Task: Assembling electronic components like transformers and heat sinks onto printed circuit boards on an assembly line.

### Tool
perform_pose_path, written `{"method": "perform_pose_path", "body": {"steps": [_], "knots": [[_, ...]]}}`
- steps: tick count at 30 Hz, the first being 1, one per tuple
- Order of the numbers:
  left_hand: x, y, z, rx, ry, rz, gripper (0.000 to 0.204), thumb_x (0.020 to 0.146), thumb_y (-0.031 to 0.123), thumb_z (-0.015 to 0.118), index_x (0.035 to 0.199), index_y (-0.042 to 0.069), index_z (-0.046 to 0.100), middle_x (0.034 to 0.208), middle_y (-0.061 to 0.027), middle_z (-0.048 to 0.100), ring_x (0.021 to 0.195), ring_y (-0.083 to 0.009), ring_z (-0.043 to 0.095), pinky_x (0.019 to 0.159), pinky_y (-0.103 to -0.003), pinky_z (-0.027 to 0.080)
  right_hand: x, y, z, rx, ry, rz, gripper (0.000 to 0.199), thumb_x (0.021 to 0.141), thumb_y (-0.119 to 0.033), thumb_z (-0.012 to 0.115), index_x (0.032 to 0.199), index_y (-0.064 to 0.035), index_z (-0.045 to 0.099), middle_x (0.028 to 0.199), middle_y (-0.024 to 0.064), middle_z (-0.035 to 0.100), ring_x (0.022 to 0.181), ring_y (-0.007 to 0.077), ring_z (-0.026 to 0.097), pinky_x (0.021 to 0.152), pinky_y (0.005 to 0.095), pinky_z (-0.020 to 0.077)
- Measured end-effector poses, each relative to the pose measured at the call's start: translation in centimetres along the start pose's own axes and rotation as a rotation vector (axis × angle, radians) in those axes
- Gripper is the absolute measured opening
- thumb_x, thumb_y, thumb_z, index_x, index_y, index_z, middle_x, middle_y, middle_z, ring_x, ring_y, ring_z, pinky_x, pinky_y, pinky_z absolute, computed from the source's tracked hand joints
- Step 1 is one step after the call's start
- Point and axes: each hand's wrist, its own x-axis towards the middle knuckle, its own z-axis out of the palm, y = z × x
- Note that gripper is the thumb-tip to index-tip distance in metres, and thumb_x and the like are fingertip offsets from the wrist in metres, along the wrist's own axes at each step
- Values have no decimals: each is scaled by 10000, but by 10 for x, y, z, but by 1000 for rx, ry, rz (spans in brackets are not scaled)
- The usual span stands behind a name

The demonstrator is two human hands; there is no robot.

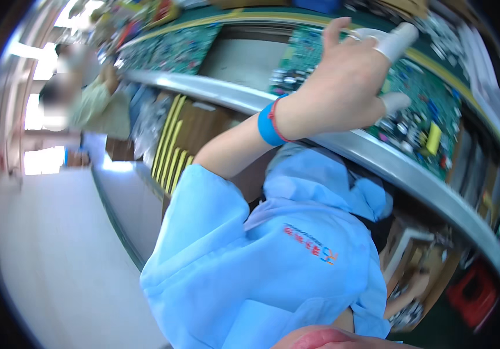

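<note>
My left hand (349,75) reaches over a densely filled green circuit board (447,110) on the assembly line. Its fingers are spread, with white finger cots on some of them, and I see nothing held. A blue wristband (270,123) circles that wrist. Whether the fingertips touch the board I cannot tell. Silver cylindrical parts and a yellow block-shaped component (433,138) stand on the board near the thumb. At the lower right, my right hand (417,283) is down in a cardboard box (445,270) beside shiny metal parts (407,316); its fingers are hard to make out.
A metal rail (424,177) runs along the line's near edge. Another circuit board (174,49) lies farther left, past a grey plate (247,58). Yellow-edged brown trays (183,134) stand below the rail. A red bin (474,296) is at lower right; another person (101,104) works far left.
</note>
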Motion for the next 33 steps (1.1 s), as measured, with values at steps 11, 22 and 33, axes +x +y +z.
{"method": "perform_pose_path", "body": {"steps": [11,22,33], "knots": [[-319,-142,-205,190,779,-1162,543,827,133,684,1307,-30,488,1127,-164,648,1013,-209,624,880,-307,467,40,-91,-42,303,291,-197,356,884,-226,578,1173,-17,583,1012,193,659,906,318,639,787,404,515],[-263,-212,-181,-350,953,-988,428,921,134,588,1291,-58,493,1158,-126,633,1035,-173,606,854,-262,476,-25,-51,-165,588,595,-54,283,889,-94,535,1151,-2,586,934,185,667,834,286,645,754,373,529],[-166,-251,-127,-492,698,-772,444,909,104,600,1306,-52,475,1151,-133,621,1045,-170,584,911,-286,459,-70,-128,-302,435,1088,-537,242,904,-140,604,1100,-10,655,1009,186,670,888,305,644,821,374,501]]}}
